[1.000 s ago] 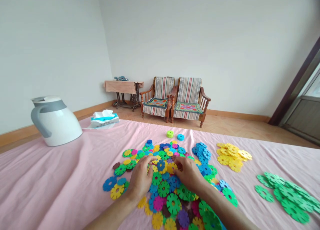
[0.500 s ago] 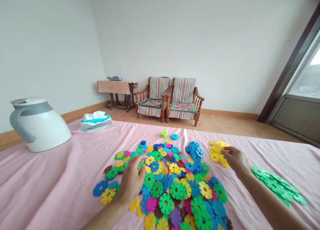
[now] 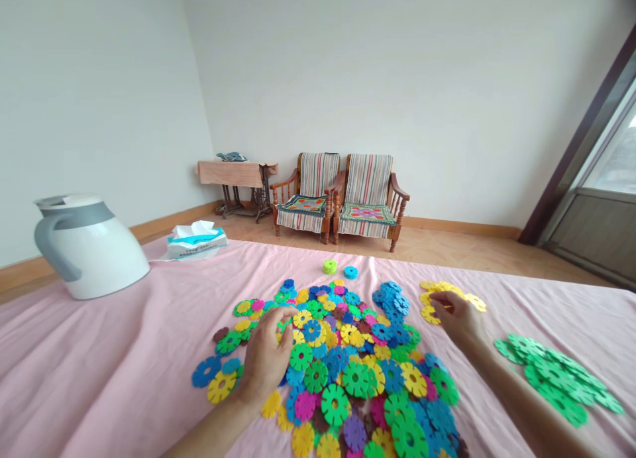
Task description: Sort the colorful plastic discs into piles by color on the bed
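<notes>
My left hand (image 3: 269, 346) hovers over the left side of a large mixed heap of flower-shaped plastic discs (image 3: 335, 405), thumb and fingers curved and apart, nothing visible between them. My right hand (image 3: 461, 317) is at a small group of yellow discs (image 3: 447, 287) right of the heap. Its thumb and fingertips come together at the yellow discs; what they hold, if anything, is hidden. Near the right forearm lies a spread of green discs (image 3: 561, 375). Blue discs (image 3: 391, 302) cluster at the heap's right back edge.
A lime-green stack (image 3: 329, 267) and a light-blue stack (image 3: 350, 272) stand behind the heap on the pink cloth (image 3: 163, 339). At left are a white-and-grey jug (image 3: 99, 252) and a tissue box (image 3: 196, 239). Two wooden chairs (image 3: 368, 196) stand beyond the table.
The view has shifted slightly. My right hand has moved a little left over the yellow discs, and yellow now shows to its right. More green discs show beside the forearm. My left hand stays over the heap.
</notes>
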A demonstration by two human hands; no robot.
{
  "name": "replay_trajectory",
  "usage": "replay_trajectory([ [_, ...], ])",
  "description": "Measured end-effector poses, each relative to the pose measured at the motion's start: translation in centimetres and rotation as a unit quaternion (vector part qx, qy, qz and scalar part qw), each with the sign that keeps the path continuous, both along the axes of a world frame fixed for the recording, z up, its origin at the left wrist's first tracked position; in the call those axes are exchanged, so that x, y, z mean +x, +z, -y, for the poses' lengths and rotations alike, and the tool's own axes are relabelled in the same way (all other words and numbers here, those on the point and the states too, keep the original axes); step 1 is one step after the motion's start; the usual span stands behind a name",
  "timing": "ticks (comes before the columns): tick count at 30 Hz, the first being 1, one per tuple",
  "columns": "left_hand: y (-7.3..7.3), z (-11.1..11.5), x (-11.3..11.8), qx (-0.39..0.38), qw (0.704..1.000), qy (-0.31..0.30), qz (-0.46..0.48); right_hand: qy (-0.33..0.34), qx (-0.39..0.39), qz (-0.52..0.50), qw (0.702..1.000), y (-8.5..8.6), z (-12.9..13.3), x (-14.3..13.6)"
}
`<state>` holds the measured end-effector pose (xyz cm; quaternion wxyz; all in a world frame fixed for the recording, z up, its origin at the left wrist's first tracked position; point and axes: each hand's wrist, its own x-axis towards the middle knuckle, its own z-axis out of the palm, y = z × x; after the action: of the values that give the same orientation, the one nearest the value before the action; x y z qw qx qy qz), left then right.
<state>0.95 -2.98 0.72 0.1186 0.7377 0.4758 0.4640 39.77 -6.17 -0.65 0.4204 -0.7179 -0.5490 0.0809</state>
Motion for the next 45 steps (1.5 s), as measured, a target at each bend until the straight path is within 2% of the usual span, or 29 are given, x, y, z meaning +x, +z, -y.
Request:
replay_trajectory([
  [2, 0.2, 0.0, 0.0, -0.002, 1.0, 0.001, 0.007, 0.039, -0.003, 0.003, 0.999, 0.3, -0.4, -3.7],
  [5, 0.3, 0.1, -0.1, -0.003, 1.0, 0.001, 0.01, 0.138, -0.014, 0.019, 0.99, 1.1, -0.3, -9.1],
  [8, 0.2, 0.1, -0.2, 0.0, 1.0, 0.001, 0.007, 0.21, -0.028, 0.088, 0.973, 2.2, 0.4, -13.2],
  [11, 0.2, 0.1, -0.1, 0.009, 1.0, -0.003, 0.0, 0.211, -0.06, 0.191, 0.957, 3.2, 1.0, -15.3],
  [15, 0.4, 0.3, 0.0, 0.015, 1.0, -0.006, -0.002, 0.188, -0.101, 0.231, 0.949, 3.8, 1.0, -16.2],
  [24, 0.3, 0.3, 0.0, 0.012, 1.0, -0.005, 0.001, 0.173, -0.111, 0.22, 0.954, 3.9, 1.5, -16.2],
  [30, 0.3, 0.2, 0.0, 0.012, 1.0, -0.003, 0.005, 0.2, -0.101, 0.243, 0.944, 4.1, 2.2, -16.6],
  [33, 0.4, 0.2, 0.1, 0.011, 1.0, -0.003, 0.002, 0.211, -0.075, 0.241, 0.944, 3.9, 2.9, -17.1],
  [36, 0.4, 0.3, 0.0, 0.004, 1.0, -0.001, -0.004, 0.19, -0.009, 0.211, 0.959, 3.6, 3.4, -16.8],
  [40, 0.2, 0.2, 0.0, 0.003, 1.0, -0.005, -0.003, 0.095, 0.022, 0.107, 0.989, 2.6, 2.8, -13.1],
  [42, 0.2, 0.1, 0.0, 0.005, 1.0, -0.004, -0.002, 0.017, 0.013, 0.038, 0.999, 1.9, 1.9, -9.8],
  [45, 0.0, 0.0, -0.1, 0.005, 1.0, 0.0, -0.001, -0.067, 0.003, -0.003, 0.998, 1.2, 0.6, -4.1],
])
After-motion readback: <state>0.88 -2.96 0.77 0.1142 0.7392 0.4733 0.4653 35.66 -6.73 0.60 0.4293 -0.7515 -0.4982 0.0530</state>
